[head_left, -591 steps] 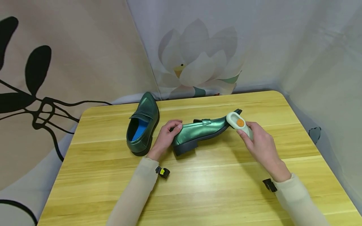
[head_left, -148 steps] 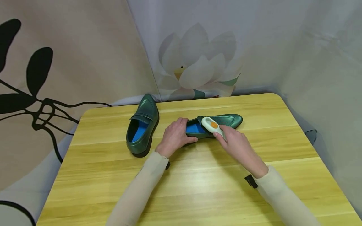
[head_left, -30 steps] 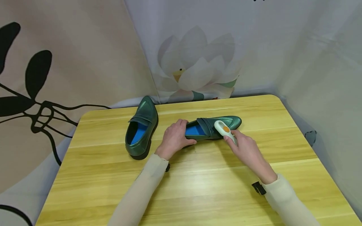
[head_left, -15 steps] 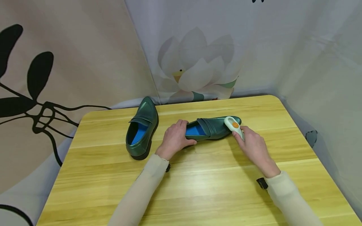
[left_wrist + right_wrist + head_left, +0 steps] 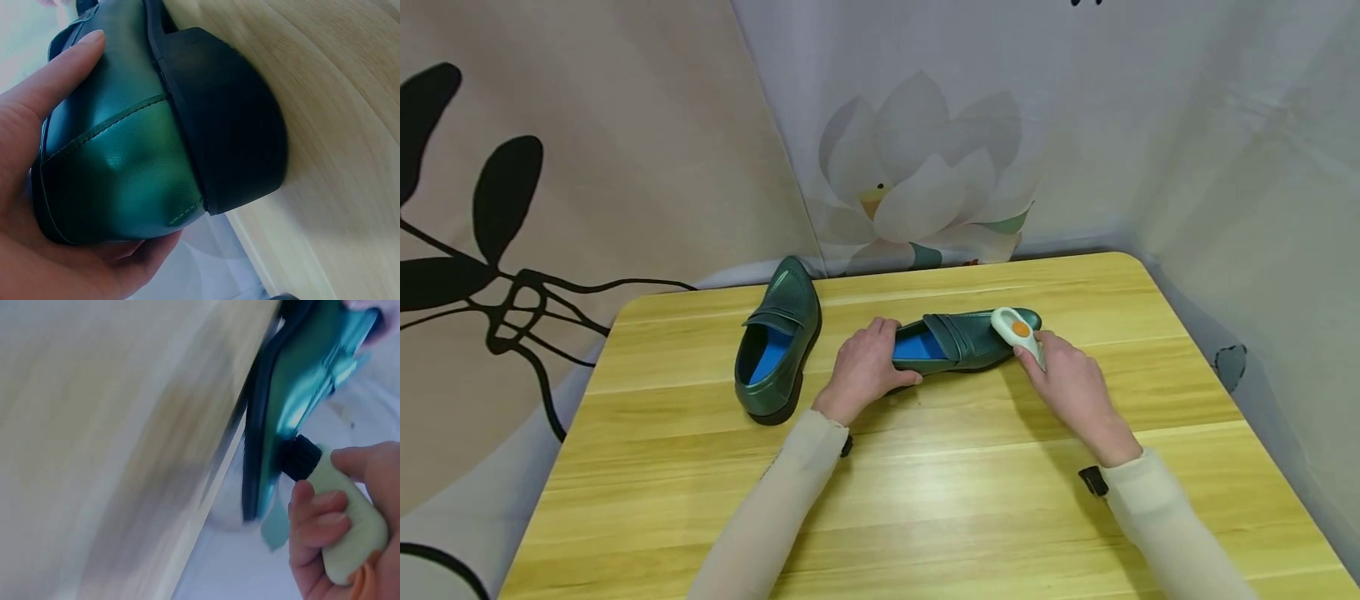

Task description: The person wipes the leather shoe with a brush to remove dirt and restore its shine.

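A dark green loafer (image 5: 966, 342) with a blue insole lies crosswise on the table, its toe pointing right. My left hand (image 5: 861, 367) grips it at the heel end; in the left wrist view the thumb lies along its side and the fingers wrap behind the black heel (image 5: 231, 119). My right hand (image 5: 1075, 392) holds a pale shoe brush (image 5: 1006, 319) with an orange button, over the toe. Dark bristles (image 5: 301, 457) meet the toe leather in the right wrist view, and several fingers curl round the handle (image 5: 344, 509).
The matching loafer (image 5: 782, 358) stands to the left, toe towards the back edge. Both rest on a wooden table (image 5: 925, 500) with rounded far corners. Behind it hangs a pale curtain (image 5: 1097, 142) printed with a flower.
From the strap, my right hand has carried the brush along to the toe, then slightly back left. The loafer, tilted on its side much earlier, now sits upright. My left hand keeps its grip.
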Demonstrator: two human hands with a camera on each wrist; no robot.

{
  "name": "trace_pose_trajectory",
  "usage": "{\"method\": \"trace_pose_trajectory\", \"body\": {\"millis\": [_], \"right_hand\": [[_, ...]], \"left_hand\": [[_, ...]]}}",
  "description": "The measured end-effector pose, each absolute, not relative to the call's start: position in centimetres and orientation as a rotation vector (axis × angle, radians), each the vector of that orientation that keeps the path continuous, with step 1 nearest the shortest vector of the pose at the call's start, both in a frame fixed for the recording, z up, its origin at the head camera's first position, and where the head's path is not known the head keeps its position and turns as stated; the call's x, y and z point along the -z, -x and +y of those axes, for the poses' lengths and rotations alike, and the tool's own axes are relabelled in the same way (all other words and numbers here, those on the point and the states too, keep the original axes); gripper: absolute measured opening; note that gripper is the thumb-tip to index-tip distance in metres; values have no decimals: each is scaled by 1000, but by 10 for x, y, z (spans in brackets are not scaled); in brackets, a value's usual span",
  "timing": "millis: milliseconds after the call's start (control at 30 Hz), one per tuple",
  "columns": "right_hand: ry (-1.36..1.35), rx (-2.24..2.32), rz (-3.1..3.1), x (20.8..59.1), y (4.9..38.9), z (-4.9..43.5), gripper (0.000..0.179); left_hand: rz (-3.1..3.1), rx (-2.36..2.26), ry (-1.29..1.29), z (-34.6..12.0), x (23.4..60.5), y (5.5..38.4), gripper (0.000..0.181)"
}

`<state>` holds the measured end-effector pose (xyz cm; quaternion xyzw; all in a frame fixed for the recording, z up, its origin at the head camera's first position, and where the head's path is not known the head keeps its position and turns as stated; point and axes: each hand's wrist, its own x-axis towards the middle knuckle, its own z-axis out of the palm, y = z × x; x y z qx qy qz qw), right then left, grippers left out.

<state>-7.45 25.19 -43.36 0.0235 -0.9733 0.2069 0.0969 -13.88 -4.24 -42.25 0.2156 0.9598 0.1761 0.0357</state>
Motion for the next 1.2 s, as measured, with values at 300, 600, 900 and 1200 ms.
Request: {"method": "trace_pose_trajectory", "body": {"millis": [300, 600, 900, 1200], "right_hand": [[-26, -597, -2857, 432, 84, 259, 48], [-120, -693, -2930, 428, 104, 217, 49], [23, -636, -2949, 424, 105, 249, 52], [32, -581, -2863, 429, 89, 270, 50]], "left_hand": [[2957, -538, -653, -43, 423, 139, 87], [2947, -554, -643, -43, 422, 139, 87], [2947, -545, -654, -40, 422, 138, 88], [2945, -545, -640, -41, 423, 139, 87]]}}
